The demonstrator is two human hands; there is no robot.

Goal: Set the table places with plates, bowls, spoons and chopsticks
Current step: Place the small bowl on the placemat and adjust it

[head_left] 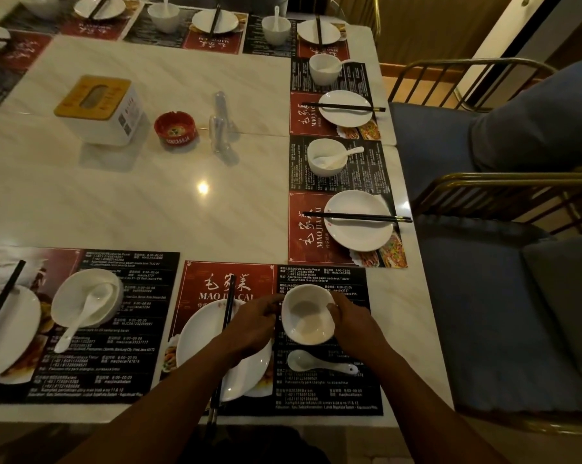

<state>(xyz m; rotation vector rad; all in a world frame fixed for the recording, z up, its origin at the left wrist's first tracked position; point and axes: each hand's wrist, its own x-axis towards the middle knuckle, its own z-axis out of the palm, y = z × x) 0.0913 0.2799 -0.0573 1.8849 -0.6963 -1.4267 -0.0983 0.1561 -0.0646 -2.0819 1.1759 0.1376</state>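
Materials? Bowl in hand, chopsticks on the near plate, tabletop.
Bowl: looks like glazed white ceramic or melamine; smooth with a soft sheen. Chopsticks: matte black, probably plastic or lacquered wood. Tabletop: polished marble or a marble-look surface; pale veining and a mirror-like lamp reflection.

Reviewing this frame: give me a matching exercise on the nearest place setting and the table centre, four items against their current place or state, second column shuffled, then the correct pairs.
Items:
1. Bowl
2. Spoon
3. Chopsticks
4. Ashtray

States:
A. Lying across the plate
B. Red, on the bare tabletop beside the tissue box
C. Held between the left hand and right hand
D. Lying on the placemat, outside any bowl

Pairs: 1-C, 2-D, 3-A, 4-B
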